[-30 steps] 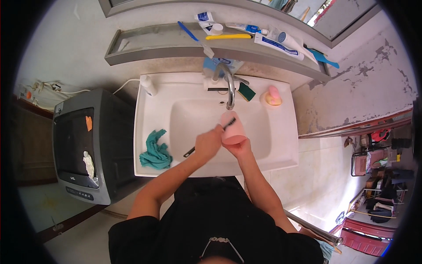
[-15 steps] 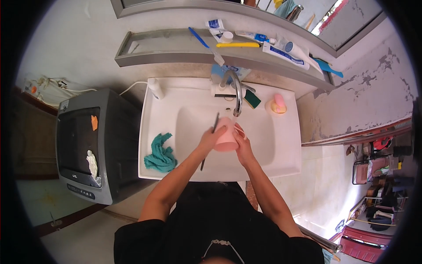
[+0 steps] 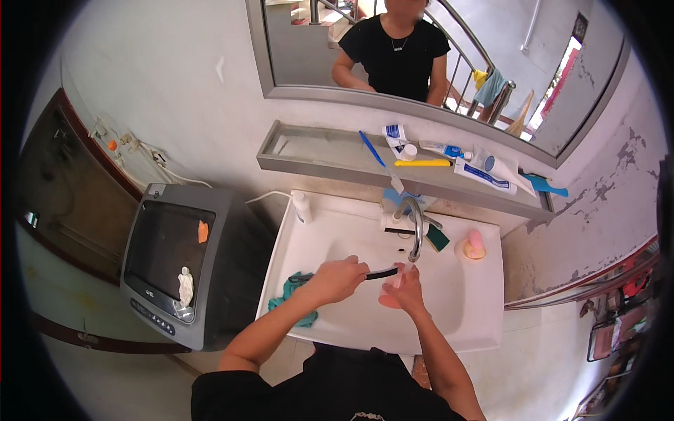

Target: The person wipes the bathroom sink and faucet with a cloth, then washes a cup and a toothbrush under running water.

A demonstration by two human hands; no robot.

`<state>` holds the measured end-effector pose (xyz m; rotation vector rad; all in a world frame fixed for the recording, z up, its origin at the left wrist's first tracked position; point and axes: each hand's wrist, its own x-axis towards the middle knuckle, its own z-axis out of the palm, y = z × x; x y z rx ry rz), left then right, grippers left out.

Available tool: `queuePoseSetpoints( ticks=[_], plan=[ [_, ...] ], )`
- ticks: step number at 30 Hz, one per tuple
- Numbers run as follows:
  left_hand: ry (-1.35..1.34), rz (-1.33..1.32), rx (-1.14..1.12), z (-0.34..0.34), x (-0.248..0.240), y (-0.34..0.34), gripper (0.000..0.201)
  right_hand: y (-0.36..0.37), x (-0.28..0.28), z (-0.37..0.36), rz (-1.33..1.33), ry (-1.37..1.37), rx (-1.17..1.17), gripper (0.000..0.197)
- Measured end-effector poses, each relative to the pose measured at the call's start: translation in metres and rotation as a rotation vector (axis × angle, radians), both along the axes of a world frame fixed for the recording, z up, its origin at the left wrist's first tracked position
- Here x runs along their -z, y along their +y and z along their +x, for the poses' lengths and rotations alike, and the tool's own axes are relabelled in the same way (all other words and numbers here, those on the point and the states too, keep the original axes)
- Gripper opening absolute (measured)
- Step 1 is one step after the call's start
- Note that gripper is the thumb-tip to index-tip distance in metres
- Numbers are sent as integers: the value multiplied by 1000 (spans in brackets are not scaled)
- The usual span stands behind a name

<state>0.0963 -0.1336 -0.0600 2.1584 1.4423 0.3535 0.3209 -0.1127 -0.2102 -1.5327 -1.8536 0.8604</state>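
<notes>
Sink, white, right of centre in the lower half of the frame. Left hand at frame centre, below the middle line: fingers closed on a black-handled brush, one end running toward the right hand, the other passing out past the wrist to the left. Right hand just right of it, under the mouth of the chrome faucet, fingers wrapped on a pink cup, mostly hidden by the hand; whether brush touches cup, cannot tell. Cup sits over the basin, lower centre-right of the frame. Teal cloth on the sink's left side, partly behind the left forearm. White bottle at the sink's upper left corner; green sponge right of the faucet; pink and yellow soap farther right. Grey shelf above, bearing tubes and brushes; mirror at frame top. Dark grey washing machine at left.
</notes>
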Motion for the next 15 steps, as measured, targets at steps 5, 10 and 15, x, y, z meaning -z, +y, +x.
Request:
queuePoseSetpoints(
  ticks=[5, 10, 15],
  plan=[
    [-236, 150, -127, -35, -88, 26, 18, 12, -32, -11, -112, -266, -73, 72],
    [76, 1009, -327, -87, -114, 121, 14, 16, -29, -13, -143, -217, -50, 70],
    [293, 1107, -225, -112, -90, 184, 7, 16, -22, -19, -213, -130, -42, 71]
  ],
)
